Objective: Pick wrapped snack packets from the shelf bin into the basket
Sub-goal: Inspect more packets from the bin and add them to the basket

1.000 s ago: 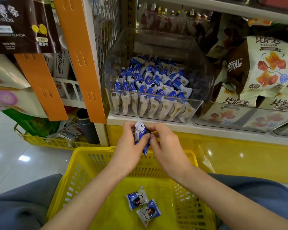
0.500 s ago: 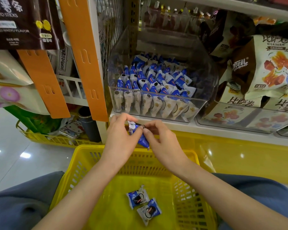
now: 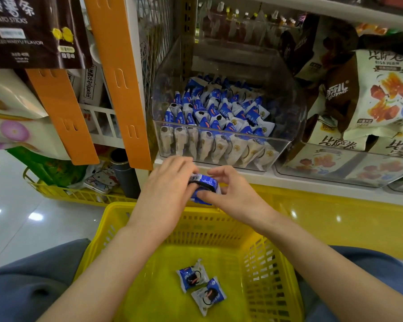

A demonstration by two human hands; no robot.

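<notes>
A clear plastic shelf bin (image 3: pixel 286 135) holds several blue-and-white wrapped snack packets (image 3: pixel 219 112). Just below its front edge, above the far rim of the yellow basket (image 3: pixel 116 219), both hands hold one blue-and-white packet (image 3: pixel 205 184). My left hand (image 3: pixel 168 194) covers its left side with curled fingers. My right hand (image 3: pixel 233 194) pinches its right side between thumb and fingers. Two packets (image 3: pixel 201 287) lie on the basket floor, side by side near the middle.
Orange hanging strips (image 3: pixel 119 84) and snack bags hang at the left of the shelf. Another clear bin (image 3: pixel 349 168) with larger brown-and-cream snack bags (image 3: pixel 370 94) stands to the right. A second yellow basket (image 3: pixel 63 194) with goods sits on the floor at left.
The held packet turned from upright to lying sideways between both hands. The hands shifted slightly left and nearer the shelf edge. The two packets in the basket stayed put.
</notes>
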